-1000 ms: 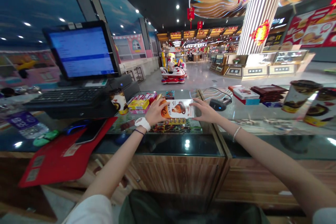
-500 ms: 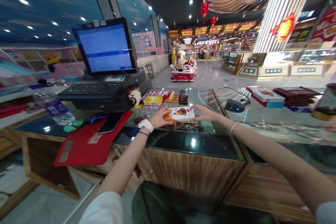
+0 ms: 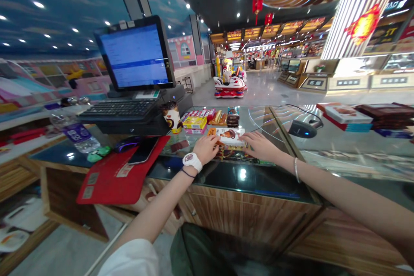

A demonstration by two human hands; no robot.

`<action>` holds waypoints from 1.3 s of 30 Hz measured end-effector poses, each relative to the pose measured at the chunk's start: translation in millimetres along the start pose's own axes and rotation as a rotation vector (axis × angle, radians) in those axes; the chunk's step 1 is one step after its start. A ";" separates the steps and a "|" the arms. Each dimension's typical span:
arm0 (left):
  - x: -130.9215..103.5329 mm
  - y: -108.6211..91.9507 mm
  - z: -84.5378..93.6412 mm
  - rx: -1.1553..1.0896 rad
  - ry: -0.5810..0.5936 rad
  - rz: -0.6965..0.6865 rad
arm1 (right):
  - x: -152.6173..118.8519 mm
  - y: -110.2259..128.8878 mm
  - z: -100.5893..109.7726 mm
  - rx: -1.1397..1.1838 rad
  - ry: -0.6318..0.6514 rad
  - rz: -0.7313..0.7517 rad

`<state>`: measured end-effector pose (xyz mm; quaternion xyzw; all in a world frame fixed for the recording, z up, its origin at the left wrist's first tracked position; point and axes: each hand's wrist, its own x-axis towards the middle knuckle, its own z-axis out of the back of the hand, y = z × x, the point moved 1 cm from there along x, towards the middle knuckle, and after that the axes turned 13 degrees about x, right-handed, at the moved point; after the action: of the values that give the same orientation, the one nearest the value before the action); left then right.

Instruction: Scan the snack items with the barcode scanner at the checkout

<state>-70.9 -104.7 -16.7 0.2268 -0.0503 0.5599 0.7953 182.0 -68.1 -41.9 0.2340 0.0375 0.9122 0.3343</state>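
A white and orange box with a brown picture lies on the glass counter, in front of the small snack packs. My left hand, with a white watch at the wrist, is at the box's left end, its fingers bent over the near edge. At the right end my right hand touches the box with its fingertips, the fingers spread. Just behind the box are yellow and pink packs, gold bars and dark bars.
A monitor, keyboard and patterned cup stand at the left. Nearer are a bottle, a phone and a red mat. At the right are a black scanner and stacked boxes.
The box has gone from between my hands, slightly tilted, to lying farther back near the packs. My left hand has shifted over its near edge. The whole view has turned slightly left.
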 end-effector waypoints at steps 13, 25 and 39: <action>3.1 -2.6 -2.2 0.065 0.069 0.099 | 12.9 7.3 -9.8 -0.033 0.096 -0.145; 12.9 6.4 -19.8 0.067 0.111 0.113 | 24.2 3.1 -15.7 -0.031 0.107 -0.191; 17.9 9.7 -27.1 0.017 0.139 0.112 | 26.4 -8.4 -25.0 0.012 0.094 -0.215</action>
<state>-77.9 -75.2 -32.0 0.1907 -0.0028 0.6184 0.7624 158.1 -42.8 -55.4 0.1875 0.0833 0.8808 0.4268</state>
